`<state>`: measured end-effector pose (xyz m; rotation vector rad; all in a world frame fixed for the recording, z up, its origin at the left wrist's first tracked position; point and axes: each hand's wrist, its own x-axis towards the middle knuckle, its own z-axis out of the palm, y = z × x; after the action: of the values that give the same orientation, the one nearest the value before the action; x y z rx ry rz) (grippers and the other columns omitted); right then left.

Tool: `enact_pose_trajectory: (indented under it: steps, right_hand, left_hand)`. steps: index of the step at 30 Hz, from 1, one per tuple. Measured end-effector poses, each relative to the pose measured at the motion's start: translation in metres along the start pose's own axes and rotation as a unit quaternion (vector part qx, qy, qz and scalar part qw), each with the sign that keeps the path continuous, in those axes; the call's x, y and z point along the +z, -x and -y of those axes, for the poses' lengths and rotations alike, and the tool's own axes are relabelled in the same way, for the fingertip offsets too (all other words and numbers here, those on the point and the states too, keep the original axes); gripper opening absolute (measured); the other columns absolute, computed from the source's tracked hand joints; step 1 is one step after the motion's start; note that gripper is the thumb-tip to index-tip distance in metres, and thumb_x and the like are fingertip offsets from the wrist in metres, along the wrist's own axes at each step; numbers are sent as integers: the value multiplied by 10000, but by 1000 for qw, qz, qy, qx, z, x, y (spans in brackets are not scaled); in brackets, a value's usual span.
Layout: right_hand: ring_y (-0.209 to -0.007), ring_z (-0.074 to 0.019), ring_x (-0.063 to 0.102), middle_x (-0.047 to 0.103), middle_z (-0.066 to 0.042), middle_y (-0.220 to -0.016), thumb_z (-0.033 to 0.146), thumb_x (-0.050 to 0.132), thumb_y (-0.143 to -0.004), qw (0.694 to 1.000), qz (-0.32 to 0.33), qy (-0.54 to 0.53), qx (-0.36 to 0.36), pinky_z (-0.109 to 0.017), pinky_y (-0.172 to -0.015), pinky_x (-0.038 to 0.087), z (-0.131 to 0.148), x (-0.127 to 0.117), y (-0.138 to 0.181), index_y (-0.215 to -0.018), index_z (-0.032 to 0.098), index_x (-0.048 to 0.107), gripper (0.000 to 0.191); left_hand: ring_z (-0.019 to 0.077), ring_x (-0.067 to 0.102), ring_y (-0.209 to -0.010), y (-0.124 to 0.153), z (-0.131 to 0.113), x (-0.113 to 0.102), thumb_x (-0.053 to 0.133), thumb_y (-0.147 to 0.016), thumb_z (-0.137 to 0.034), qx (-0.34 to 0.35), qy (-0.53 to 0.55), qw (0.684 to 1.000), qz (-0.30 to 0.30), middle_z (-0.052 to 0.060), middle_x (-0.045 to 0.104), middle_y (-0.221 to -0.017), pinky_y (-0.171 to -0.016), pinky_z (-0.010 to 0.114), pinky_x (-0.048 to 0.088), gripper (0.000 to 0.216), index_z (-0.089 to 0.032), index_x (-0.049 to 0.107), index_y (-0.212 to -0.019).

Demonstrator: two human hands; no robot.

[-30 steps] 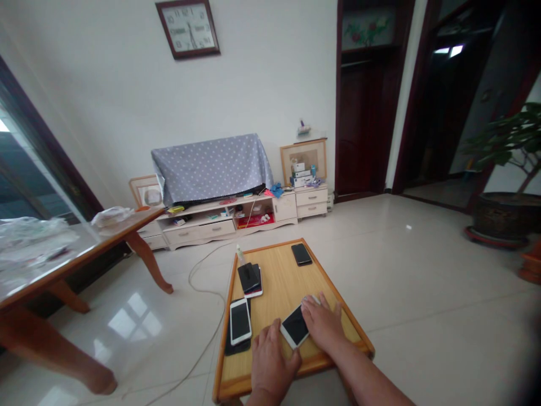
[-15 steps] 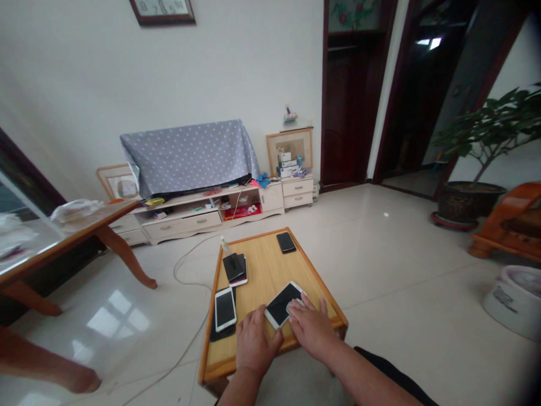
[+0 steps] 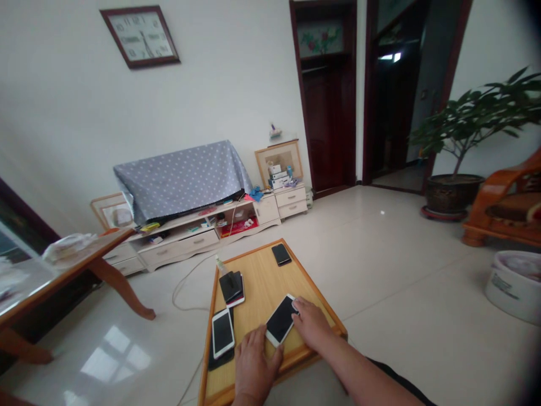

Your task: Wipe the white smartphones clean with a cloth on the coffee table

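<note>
A white-framed smartphone [image 3: 280, 320] with a dark screen lies tilted on the wooden table [image 3: 260, 270]. My left hand [image 3: 256, 361] is at its lower left, with fingertips against the left edge and thumb by the bottom edge, gripping that corner. On the phone's right side rests my right hand [image 3: 313, 324], its fingers bent over a small white cloth [image 3: 295, 305]. Most of this cloth is hidden under the fingers. Left of the hands, another white phone [image 3: 222, 334] lies on a black, flat device [image 3: 221, 360].
Dark phones [image 3: 230, 286] are stacked near the table's left edge, beside a small clear bottle [image 3: 220, 265]. Another black phone [image 3: 281, 255] lies at the far corner. A cable [image 3: 186, 309] runs across the floor. A white bucket [image 3: 513, 287] stands at right.
My right hand has slid toward the phone's upper right edge, uncovering more screen, and its fingers are more curled. My left hand stays at the phone's lower left. The camera view has tilted up.
</note>
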<state>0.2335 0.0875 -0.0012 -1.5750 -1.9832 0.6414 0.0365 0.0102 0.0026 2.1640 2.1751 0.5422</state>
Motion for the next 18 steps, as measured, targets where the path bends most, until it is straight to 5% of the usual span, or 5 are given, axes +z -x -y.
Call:
enact_pose_trajectory:
  steps: [5,18]
  right_hand:
    - [-1065,-219,629,715,-93,-1104,205,528,-839,996,-46,-67,33,-281,-918,420,-5,-8,-15,-1028,187,714,265]
    - [-830,-206,654,744,-60,-876,365,494,-828,943,-95,-293,125,-251,-678,449,-6,-16,-28,-802,198,657,234]
  left_hand:
    - [258,531,-1269,-1,4,6,512,-900,-500,19,-12,1000,1,85,637,-1328,-1057,396,373,500,-238,594,-1318]
    - [246,483,-1338,-1,2,1,335,-984,-509,27,36,998,47,101,577,-1417,-1133,417,345,539,-208,542,-1380]
